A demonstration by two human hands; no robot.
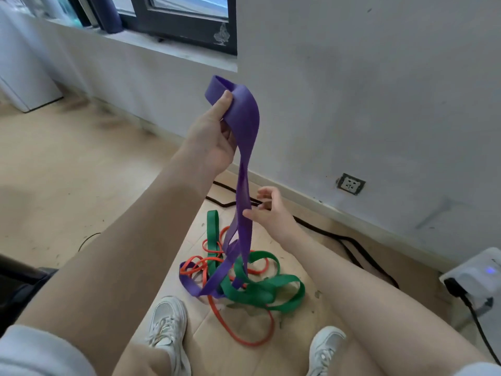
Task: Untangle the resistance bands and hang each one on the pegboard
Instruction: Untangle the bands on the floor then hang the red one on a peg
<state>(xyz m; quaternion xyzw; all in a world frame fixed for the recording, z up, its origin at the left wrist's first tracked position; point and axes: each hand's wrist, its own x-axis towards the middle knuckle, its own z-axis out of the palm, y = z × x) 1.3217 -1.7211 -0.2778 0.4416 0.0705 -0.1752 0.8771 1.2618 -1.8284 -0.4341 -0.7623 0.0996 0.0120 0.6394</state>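
While the left hand (214, 131) pinches the wide purple rubber band's (245, 147) top fold, the right hand (267, 206), fingers spread, nears its limp, stretchy, likely grippy hanging strands.

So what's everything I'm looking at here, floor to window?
purple band: 1, purple, top end held up, lower end in the pile on the floor
green band: 1, green, in the tangle on the floor
orange band: 1, orange-red, thin, in the tangle on the floor
black cable: 1, black, on the floor by the wall
wall socket: 1, dark frame, low on the wall
white device: 1, white with a blue light, at the right edge
window: 1, dark frame, top
shoes: 2, white, bottom
left hand: grips the purple band's top
right hand: fingers spread beside the hanging purple band
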